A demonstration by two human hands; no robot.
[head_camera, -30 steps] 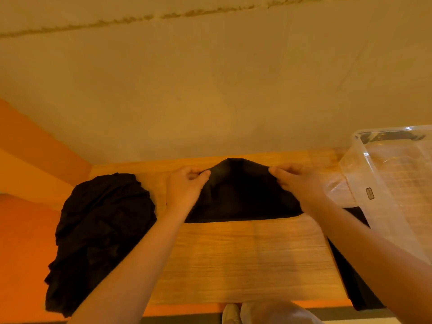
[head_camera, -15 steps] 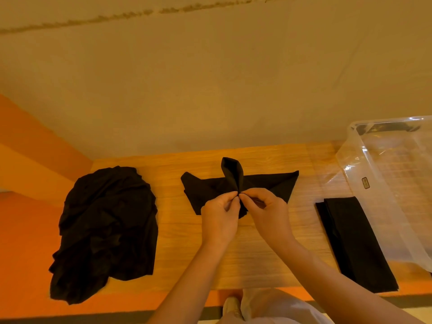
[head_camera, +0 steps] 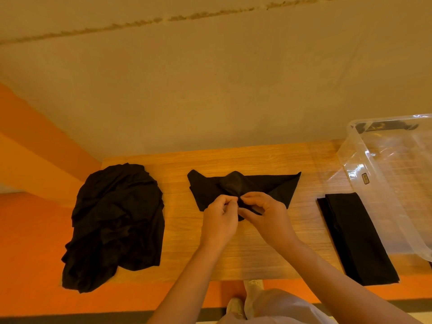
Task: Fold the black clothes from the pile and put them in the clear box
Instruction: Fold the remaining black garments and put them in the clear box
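A black garment lies half folded in the middle of the wooden table, with a loose hump of cloth at its centre. My left hand and my right hand meet at its near edge, and both pinch the fabric between thumb and fingers. A crumpled pile of black clothes sits at the table's left end. The clear box stands at the right end, and it looks empty. A folded black garment lies on the table beside the box.
A beige wall rises right behind the table. An orange surface runs along the left and under the table's front edge. My light trousers and a shoe show below the front edge.
My hands brought the far edge of the garment toward me and came together at its near edge. The hump of cloth has since sunk lower. The view tilted down, showing the folded garment on the right.
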